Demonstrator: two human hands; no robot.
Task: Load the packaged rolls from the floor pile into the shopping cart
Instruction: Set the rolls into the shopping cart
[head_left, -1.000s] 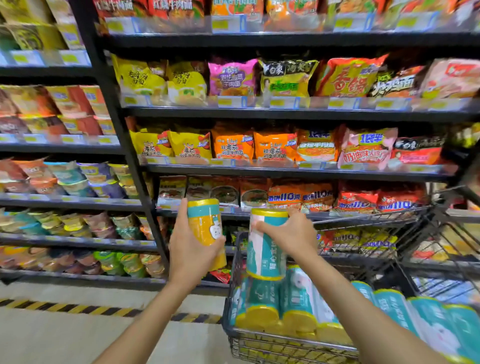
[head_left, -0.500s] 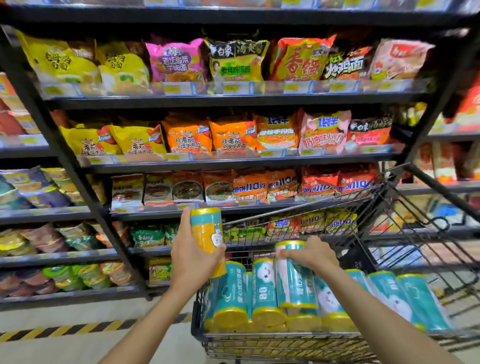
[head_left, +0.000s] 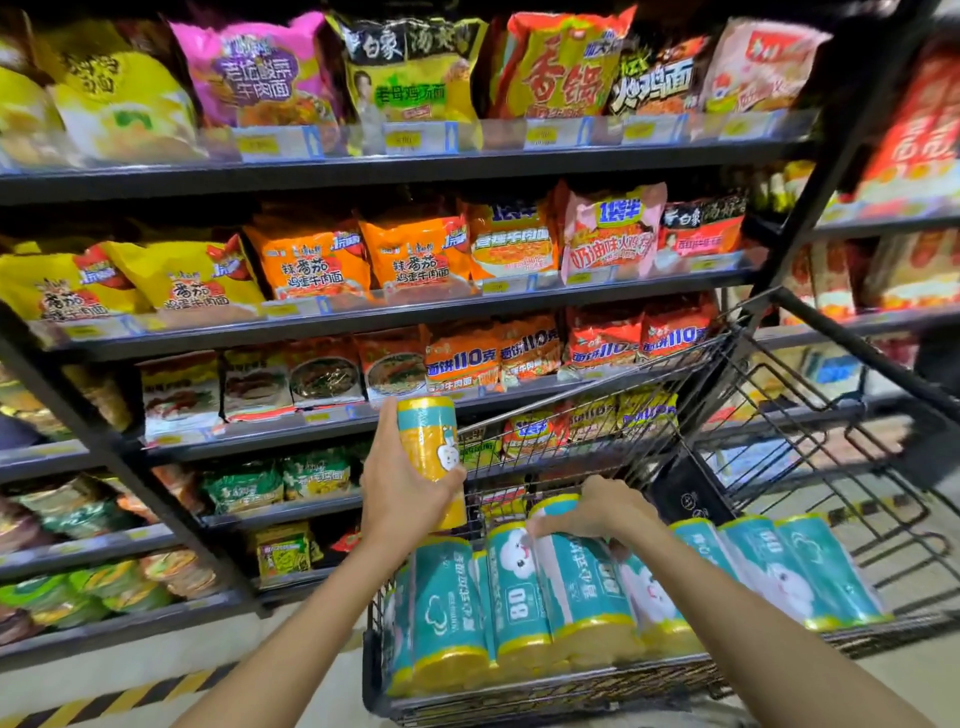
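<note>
- The shopping cart (head_left: 545, 693) is located at 5 o'clock in the view, nearest the camera; its wire front wall is seen along the lower edge; yellow-and-black floor tape (head_left: 130, 696) is visible at 7 o'clock, beside the cart.
- A row of packaged rolls (head_left: 810, 577) is stacked side by side in the cart basket, touching one another; teal wrappers are shown, with the yellow ends turned toward the camera.
- The right hand (head_left: 597, 512) is placed at 5 o'clock, inside the basket; its fingers are curled over the far end of one teal roll (head_left: 582, 587), which is gripped; this roll is seated in the row, touching its neighbours on both sides.
- The left hand (head_left: 402, 488) is raised at 7 o'clock, just outside the cart's left edge; its fingers and thumb are wrapped round a yellow roll (head_left: 431, 447), which is held upright, above the basket rim and clear of the row.
- The store shelving (head_left: 415, 322) is positioned beyond the cart, from 9 to 3 o'clock; noodle packets (head_left: 311, 265) are displayed on several tiers; the outer edges are blurred.
</note>
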